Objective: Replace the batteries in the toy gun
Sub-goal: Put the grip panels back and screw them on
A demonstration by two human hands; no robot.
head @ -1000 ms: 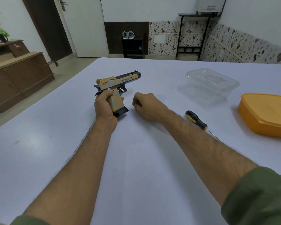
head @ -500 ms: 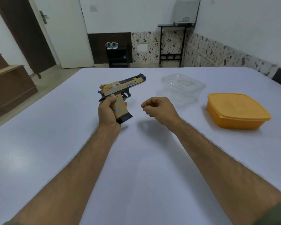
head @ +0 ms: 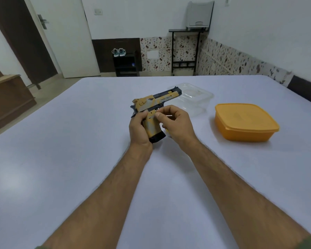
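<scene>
The toy gun (head: pixel 158 98) is yellow and grey with a dark slide and a black base. It is held upright above the white table (head: pixel 79 159), barrel pointing to the far right. My left hand (head: pixel 139 130) grips its handle from the left. My right hand (head: pixel 175 123) is against the gun's right side with curled fingers. Its thumb and forefinger pinch the frame just behind the trigger. A small yellow bit shows under my right palm; I cannot tell what it is. No batteries are visible.
A clear plastic box (head: pixel 196 97) sits just behind the gun's muzzle. To the right stands an orange lidded container (head: pixel 244 121). The table's left edge drops to the floor near a wooden cabinet (head: pixel 9 99). No screwdriver shows on the table.
My right hand has moved left from a loose fist above the table onto the gun. The gun has been lifted slightly and the view has shifted; the screwdriver seen earlier is out of sight.
</scene>
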